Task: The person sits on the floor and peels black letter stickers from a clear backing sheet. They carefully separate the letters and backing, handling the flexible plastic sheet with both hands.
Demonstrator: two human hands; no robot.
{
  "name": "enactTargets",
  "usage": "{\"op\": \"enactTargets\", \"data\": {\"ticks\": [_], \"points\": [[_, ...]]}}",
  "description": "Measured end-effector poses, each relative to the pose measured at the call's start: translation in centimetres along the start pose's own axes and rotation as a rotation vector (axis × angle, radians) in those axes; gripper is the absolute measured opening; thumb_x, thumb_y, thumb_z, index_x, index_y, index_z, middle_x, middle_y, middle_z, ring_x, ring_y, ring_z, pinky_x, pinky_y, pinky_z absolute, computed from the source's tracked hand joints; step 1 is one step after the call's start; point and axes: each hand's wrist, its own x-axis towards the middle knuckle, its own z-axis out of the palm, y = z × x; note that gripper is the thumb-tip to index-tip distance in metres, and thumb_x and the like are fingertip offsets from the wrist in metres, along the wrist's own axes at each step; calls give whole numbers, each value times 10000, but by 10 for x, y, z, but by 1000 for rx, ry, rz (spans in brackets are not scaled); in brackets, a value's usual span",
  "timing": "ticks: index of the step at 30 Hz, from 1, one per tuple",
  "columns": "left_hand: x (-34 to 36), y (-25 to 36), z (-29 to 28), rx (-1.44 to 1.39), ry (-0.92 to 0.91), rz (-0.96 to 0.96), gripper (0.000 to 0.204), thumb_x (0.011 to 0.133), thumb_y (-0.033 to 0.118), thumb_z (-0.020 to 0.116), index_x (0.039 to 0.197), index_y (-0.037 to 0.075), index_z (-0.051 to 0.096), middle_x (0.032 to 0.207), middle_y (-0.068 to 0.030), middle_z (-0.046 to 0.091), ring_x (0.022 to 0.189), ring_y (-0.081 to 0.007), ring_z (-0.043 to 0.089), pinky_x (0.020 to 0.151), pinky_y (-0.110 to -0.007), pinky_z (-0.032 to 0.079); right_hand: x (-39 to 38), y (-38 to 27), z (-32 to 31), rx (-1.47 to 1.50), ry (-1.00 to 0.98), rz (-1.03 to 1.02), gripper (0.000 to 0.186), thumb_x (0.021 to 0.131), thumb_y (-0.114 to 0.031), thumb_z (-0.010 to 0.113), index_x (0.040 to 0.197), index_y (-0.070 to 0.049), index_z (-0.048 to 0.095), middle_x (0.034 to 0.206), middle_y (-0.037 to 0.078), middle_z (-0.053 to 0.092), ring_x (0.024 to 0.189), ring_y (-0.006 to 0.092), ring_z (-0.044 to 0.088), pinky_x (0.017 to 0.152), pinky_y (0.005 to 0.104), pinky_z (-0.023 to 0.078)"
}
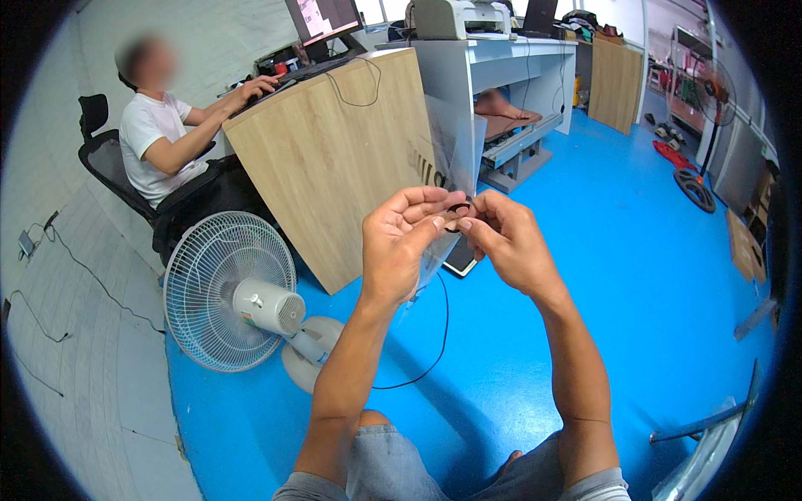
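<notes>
Both of my hands are raised together at the middle of the view. My left hand (404,238) pinches a small black curved band (458,207) between thumb and fingers. On its other side, my right hand (506,240) grips the same band with thumb and forefinger, its other fingers curled in. The fingertips hide part of the band, so its full shape is unclear. Directly behind the hands is a clear plastic sheet (454,138) with dark markings; whether my fingers touch it, I cannot tell.
A white pedestal fan (231,290) stands at left on the blue floor (501,359). Beyond it, a person (167,142) sits at a wooden desk (334,159) with a monitor (324,18). A printer (462,18) and a black-and-orange fan (712,88) are farther right.
</notes>
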Motion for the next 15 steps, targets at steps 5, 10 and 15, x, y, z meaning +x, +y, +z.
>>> {"op": "enactTargets", "data": {"ticks": [5,10,15], "points": [[0,0,3,67,1,68,247,910,-113,509,1156,-124,533,1163,-256,645,1055,-253,677,953,-339,553,0,-8,-2,167,-35,104,63,907,-26,631,914,30,605,762,52,646,663,79,580,563,242,461],[0,0,1,74,45,121,247,915,-117,504,1160,-116,532,1184,-256,638,1074,-254,667,962,-346,549,-1,-15,5,282,58,190,175,922,-119,662,824,20,618,682,29,624,594,68,550,499,244,422],[-2,-4,9,48,66,102,240,927,-109,485,1161,-102,538,1192,-253,638,1063,-246,665,948,-336,549,0,-3,11,-77,96,221,398,918,-299,704,679,0,595,544,30,557,514,79,481,441,286,364]]}}
